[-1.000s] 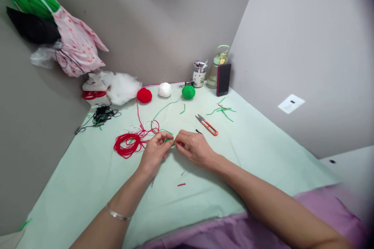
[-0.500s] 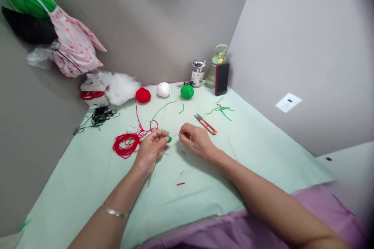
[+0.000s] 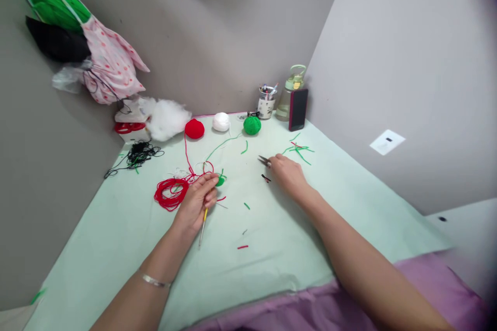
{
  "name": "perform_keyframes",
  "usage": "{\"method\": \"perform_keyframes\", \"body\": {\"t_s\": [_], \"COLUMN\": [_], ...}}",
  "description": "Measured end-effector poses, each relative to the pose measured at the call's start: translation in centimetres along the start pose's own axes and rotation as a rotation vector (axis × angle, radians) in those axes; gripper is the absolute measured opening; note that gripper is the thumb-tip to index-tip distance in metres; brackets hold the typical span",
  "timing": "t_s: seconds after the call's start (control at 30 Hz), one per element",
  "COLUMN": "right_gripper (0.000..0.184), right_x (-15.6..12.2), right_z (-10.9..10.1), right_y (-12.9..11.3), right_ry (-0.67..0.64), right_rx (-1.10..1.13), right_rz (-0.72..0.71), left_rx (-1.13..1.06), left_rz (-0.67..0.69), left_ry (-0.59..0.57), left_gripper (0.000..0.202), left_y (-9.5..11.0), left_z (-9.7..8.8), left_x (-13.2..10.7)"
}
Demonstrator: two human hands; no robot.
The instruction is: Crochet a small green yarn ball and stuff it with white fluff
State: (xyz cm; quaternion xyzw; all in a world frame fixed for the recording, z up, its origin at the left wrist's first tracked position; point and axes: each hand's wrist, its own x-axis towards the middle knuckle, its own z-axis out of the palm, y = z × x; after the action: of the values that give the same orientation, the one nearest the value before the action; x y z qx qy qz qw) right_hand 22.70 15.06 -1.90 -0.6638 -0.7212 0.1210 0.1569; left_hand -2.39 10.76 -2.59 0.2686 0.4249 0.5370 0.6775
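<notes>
A small green crocheted piece (image 3: 220, 181) and a crochet hook (image 3: 203, 225) are pinched in the left hand (image 3: 198, 200), while the snips (image 3: 264, 161) are covered by the curled right hand (image 3: 286, 175), so trimming seemingly calls for a firm grasp first.

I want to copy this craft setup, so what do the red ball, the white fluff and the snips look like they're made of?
Red ball: likely matte wound yarn.
White fluff: seemingly wispy fibre stuffing.
Snips: shiny blades, probably metal; the right hand covers the handles.

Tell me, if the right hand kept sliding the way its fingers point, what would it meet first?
The right hand already covers the snips. Past their tips, probably the short green strand, then the green yarn ball; depth is hard to judge.
</notes>
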Motion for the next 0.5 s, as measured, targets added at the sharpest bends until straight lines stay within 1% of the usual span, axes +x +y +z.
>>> {"method": "perform_keyframes", "body": {"t_s": [0.13,0.23,0.27,0.33,0.4,0.5], "right_gripper": [0.033,0.043,0.043,0.039,0.034,0.032], "right_x": [-0.8,-1.9,-2.2,-2.6,-2.7,-2.8], "right_z": [0.0,0.0,0.0,0.0,0.1,0.5], "right_y": [-1.4,-2.8,-3.2,-3.7,-3.9,-4.1], "right_ry": [-0.101,-0.171,-0.187,-0.205,-0.214,-0.224], "right_rx": [0.226,0.357,0.395,0.461,0.501,0.505], "right_rz": [-0.145,-0.266,-0.3,-0.342,-0.349,-0.363], "left_rx": [-0.013,-0.004,-0.001,0.002,0.001,0.001], "left_rz": [0.003,-0.003,-0.004,-0.004,0.001,0.003], "left_ry": [0.013,0.02,0.02,0.022,0.024,0.017], "left_gripper": [0.029,0.029,0.03,0.03,0.031,0.03], "left_y": [-0.1,-0.3,-0.4,-0.5,-0.6,-0.7], "left_z": [0.3,0.5,0.5,0.5,0.6,0.6], "left_x": [-0.2,-0.3,-0.3,-0.3,-0.3,-0.3]}}
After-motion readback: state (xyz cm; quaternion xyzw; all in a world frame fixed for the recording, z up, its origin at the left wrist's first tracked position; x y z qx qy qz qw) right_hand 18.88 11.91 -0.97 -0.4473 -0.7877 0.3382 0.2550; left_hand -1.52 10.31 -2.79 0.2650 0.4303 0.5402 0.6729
